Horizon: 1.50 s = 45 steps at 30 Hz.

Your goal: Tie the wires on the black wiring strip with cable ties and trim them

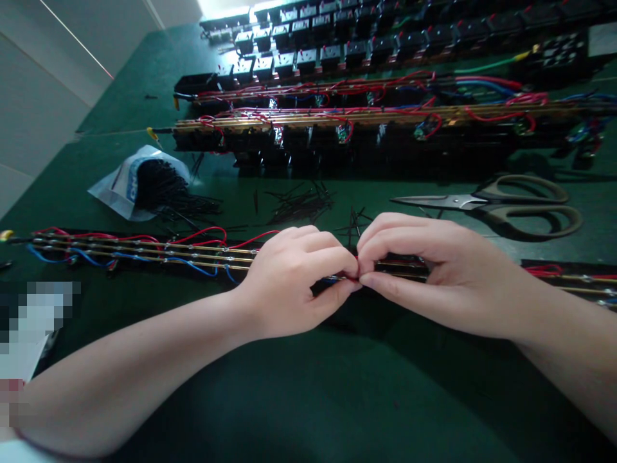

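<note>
A long black strip with brass rails and red and blue wires (pixel 144 252) lies across the green table in front of me. My left hand (pixel 296 276) and my right hand (pixel 424 273) meet over its middle. Both are closed in a pinch, fingertips touching at a red wire on the strip. What sits between the fingertips is too small to make out fully.
Scissors (pixel 501 204) lie to the right behind my hands. A plastic bag of black cable ties (pixel 139 183) sits back left, with loose ties (pixel 299 204) scattered nearby. Several more wired strips (pixel 366 119) fill the far table. A blurred patch is at lower left.
</note>
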Each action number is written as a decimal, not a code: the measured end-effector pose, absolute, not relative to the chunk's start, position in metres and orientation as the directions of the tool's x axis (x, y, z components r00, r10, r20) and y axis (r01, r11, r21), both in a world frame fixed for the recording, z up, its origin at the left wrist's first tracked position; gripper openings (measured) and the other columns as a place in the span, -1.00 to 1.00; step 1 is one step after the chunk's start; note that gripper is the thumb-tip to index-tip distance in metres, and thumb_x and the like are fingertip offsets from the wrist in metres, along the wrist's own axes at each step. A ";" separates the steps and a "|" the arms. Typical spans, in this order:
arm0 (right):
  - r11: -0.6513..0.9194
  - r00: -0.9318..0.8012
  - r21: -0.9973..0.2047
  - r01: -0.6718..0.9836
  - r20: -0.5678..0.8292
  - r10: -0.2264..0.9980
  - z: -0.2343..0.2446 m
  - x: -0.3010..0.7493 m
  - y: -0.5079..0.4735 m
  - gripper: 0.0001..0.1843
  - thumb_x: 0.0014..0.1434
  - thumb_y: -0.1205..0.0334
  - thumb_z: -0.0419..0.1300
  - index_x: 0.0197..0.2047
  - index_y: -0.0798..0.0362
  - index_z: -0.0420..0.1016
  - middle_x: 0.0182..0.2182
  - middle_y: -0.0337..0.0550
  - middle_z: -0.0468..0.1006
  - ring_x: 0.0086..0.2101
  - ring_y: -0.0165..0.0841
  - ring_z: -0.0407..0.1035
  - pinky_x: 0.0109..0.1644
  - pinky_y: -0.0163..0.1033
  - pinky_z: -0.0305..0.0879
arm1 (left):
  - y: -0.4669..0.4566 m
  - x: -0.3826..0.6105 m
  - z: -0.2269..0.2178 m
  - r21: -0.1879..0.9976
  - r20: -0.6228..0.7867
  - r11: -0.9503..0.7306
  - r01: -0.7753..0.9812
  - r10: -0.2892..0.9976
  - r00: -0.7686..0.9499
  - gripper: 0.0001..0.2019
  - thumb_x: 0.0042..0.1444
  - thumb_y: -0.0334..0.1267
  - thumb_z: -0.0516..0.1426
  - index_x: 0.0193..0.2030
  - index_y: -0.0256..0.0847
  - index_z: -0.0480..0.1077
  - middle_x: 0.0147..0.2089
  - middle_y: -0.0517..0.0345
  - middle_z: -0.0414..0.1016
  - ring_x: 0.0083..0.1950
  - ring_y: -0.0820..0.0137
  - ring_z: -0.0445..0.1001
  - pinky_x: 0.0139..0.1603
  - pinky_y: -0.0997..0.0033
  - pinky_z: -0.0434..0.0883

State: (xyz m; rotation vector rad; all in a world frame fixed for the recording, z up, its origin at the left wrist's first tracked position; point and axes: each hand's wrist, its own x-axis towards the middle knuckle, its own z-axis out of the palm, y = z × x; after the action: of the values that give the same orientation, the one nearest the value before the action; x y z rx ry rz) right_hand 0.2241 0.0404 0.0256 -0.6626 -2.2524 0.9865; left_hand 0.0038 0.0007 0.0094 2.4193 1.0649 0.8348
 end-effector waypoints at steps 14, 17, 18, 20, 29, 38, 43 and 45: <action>0.579 -0.691 -0.766 0.278 0.259 0.675 0.033 0.223 0.039 -0.86 0.26 0.28 0.25 -0.37 -0.01 0.55 -0.36 -0.17 0.59 -0.36 -0.36 0.46 -0.34 -0.27 0.38 | 0.001 0.004 0.012 0.461 0.354 -0.677 0.574 0.734 0.580 -0.84 0.28 -0.38 0.16 -0.33 -0.17 0.50 -0.30 0.19 0.55 -0.31 0.37 0.39 -0.25 0.31 0.30; 0.568 -0.688 -0.776 0.274 0.254 0.680 0.034 0.223 0.039 -0.86 0.25 0.26 0.26 -0.37 -0.01 0.56 -0.37 -0.19 0.59 -0.37 -0.38 0.46 -0.33 -0.27 0.38 | 0.001 0.004 0.012 0.493 0.346 -0.655 0.573 0.752 0.561 -0.89 0.27 -0.37 0.18 -0.29 -0.18 0.50 -0.27 0.18 0.57 -0.28 0.36 0.45 -0.21 0.30 0.34; 0.562 -0.686 -0.781 0.273 0.252 0.683 0.034 0.223 0.038 -0.85 0.25 0.25 0.26 -0.38 -0.01 0.56 -0.37 -0.19 0.59 -0.38 -0.37 0.47 -0.34 -0.27 0.39 | 0.000 0.004 0.012 0.511 0.348 -0.646 0.567 0.758 0.551 -0.92 0.27 -0.35 0.18 -0.26 -0.18 0.51 -0.25 0.17 0.58 -0.26 0.35 0.47 -0.20 0.30 0.36; 0.552 -0.681 -0.787 0.276 0.245 0.690 0.035 0.222 0.038 -0.85 0.25 0.24 0.27 -0.38 -0.01 0.57 -0.37 -0.18 0.60 -0.38 -0.36 0.47 -0.34 -0.27 0.39 | 0.000 0.004 0.012 0.544 0.356 -0.635 0.548 0.767 0.535 -0.95 0.28 -0.33 0.20 -0.20 -0.20 0.52 -0.23 0.16 0.59 -0.23 0.35 0.50 -0.18 0.31 0.39; 0.566 -0.694 -0.785 0.252 0.261 0.671 0.033 0.223 0.039 -0.86 0.26 0.24 0.26 -0.36 0.00 0.58 -0.36 -0.17 0.61 -0.36 -0.35 0.48 -0.32 -0.27 0.42 | 0.002 0.003 0.010 0.553 0.383 -0.653 0.517 0.750 0.539 -0.91 0.28 -0.35 0.18 -0.22 -0.19 0.54 -0.21 0.12 0.60 -0.22 0.35 0.54 -0.18 0.32 0.43; 0.503 -0.685 -0.838 0.214 0.238 0.689 0.035 0.225 0.039 -0.84 0.26 0.26 0.27 -0.38 -0.04 0.52 -0.37 -0.19 0.58 -0.36 -0.33 0.46 -0.35 -0.21 0.39 | 0.002 0.003 0.011 0.460 0.342 -0.673 0.579 0.736 0.584 -0.88 0.29 -0.35 0.16 -0.28 -0.14 0.50 -0.25 0.18 0.61 -0.26 0.38 0.46 -0.18 0.34 0.35; 0.472 -0.668 -0.859 0.197 0.235 0.706 0.036 0.227 0.040 -0.86 0.26 0.26 0.27 -0.37 -0.04 0.52 -0.37 -0.23 0.56 -0.36 -0.36 0.46 -0.34 -0.24 0.38 | 0.001 0.003 0.010 0.380 0.353 -0.702 0.603 0.712 0.607 -0.89 0.32 -0.34 0.15 -0.26 -0.14 0.47 -0.24 0.19 0.61 -0.23 0.35 0.45 -0.19 0.33 0.31; 0.485 -0.662 -0.851 0.203 0.246 0.708 0.036 0.226 0.040 -0.86 0.26 0.27 0.27 -0.37 -0.03 0.51 -0.37 -0.23 0.56 -0.37 -0.37 0.45 -0.34 -0.25 0.38 | 0.000 0.003 0.008 0.330 0.378 -0.723 0.607 0.690 0.617 -0.88 0.33 -0.33 0.14 -0.26 -0.14 0.46 -0.25 0.19 0.60 -0.24 0.35 0.43 -0.19 0.32 0.30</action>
State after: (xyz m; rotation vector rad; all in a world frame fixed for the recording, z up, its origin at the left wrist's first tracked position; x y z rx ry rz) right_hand 0.2263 0.0396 0.0359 -0.7482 -2.1453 1.1204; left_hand 0.0032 0.0003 0.0083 2.6696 1.0802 0.7322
